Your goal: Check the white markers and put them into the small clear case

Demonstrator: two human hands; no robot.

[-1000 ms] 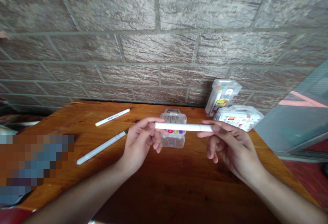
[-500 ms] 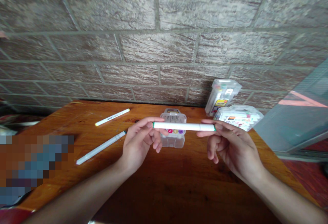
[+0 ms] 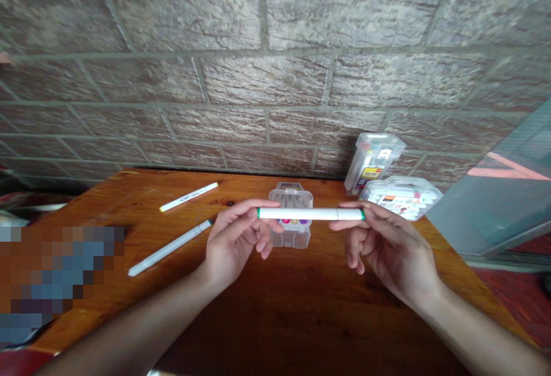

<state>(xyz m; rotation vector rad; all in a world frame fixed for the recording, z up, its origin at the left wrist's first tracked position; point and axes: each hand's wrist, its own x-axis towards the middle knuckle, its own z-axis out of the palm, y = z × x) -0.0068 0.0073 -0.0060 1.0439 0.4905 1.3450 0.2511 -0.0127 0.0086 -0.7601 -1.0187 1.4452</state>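
A white marker (image 3: 310, 213) with green ends is held level above the wooden table (image 3: 301, 307). My left hand (image 3: 235, 238) pinches its left end between thumb and fingertips. My right hand (image 3: 387, 247) pinches the right end the same way. Right behind the marker stands a small clear plastic case (image 3: 291, 238) holding marker caps of several colours.
Two more white markers lie on the table at the left, one yellow-tipped (image 3: 188, 197), one teal-tipped (image 3: 169, 248). Two clear marker boxes sit by the brick wall at the right, one upright (image 3: 373, 163), one lying flat (image 3: 401, 197). A blurred patch covers the left edge.
The marker has turned a little in my fingers, so its green ends now show. Both hands stay almost where they were.
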